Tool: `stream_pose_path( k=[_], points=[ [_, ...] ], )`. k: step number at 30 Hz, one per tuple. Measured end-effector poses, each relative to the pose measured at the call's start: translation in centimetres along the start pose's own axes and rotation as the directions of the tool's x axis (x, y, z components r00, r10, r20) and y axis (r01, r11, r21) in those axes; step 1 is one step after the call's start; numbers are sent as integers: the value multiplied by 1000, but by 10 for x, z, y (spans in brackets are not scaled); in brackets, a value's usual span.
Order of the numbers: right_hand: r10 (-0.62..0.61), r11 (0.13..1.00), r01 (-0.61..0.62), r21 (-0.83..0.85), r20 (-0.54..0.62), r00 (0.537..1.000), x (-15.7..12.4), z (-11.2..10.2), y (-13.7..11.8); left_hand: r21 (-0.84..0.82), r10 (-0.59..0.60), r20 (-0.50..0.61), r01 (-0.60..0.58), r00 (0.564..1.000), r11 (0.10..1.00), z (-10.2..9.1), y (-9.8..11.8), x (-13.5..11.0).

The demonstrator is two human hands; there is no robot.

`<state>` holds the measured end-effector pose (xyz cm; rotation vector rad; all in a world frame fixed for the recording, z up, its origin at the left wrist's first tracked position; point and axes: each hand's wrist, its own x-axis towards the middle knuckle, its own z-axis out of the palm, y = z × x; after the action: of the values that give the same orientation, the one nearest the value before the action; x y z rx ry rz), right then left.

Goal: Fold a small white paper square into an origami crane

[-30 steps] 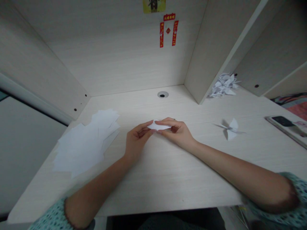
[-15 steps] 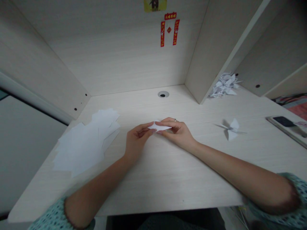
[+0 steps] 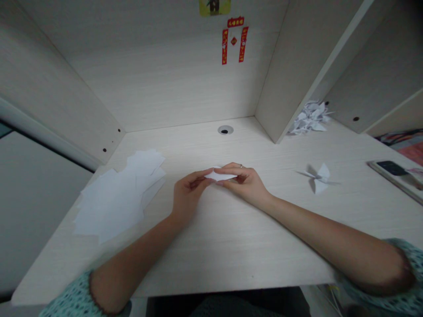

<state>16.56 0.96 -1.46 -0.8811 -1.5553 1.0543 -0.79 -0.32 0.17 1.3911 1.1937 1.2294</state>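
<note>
Now folded paper (image 3: 218, 175) between hands: left hand (image 3: 187, 196) pinching left end, right hand (image 3: 245, 184) pinching right.

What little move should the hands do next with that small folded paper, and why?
Probably press along the fold to sharpen it. The left hand and right hand both pinch the small folded paper just over the desk, one at each end, and it looks flatter and plainer than the finished origami figure lying to the right.

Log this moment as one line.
left hand: pinches small folded paper | right hand: pinches its other end | desk: loose white sheets at left, folded paper figure at right
</note>
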Motion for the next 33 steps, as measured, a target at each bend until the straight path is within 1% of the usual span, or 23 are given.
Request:
stream_pose_path(
  k=[5,8,13,21,27,30,33],
  points=[
    [64,989,-66,133,25,998,0,1,3,141,75,-11,-73,997,987,-2,2,0],
    [90,977,-94,191,31,995,0,2,4,180,99,-9,-95,995,979,-3,2,0],
    [131,958,-134,254,30,991,0,3,3,156,89,6,-88,996,984,-4,-1,1],
    [142,954,-144,263,26,990,0,4,3,137,52,4,-52,999,989,-4,-5,2],
    [126,970,-110,217,-60,990,-1,3,3,-11,8,53,-7,999,1000,-1,-2,3],
    [129,972,-111,206,-75,989,0,4,2,-20,1,63,0,998,1000,-1,-1,3],
    [142,971,-122,204,-87,986,0,5,0,-12,-10,38,11,999,1000,-1,1,3]
  ],
)
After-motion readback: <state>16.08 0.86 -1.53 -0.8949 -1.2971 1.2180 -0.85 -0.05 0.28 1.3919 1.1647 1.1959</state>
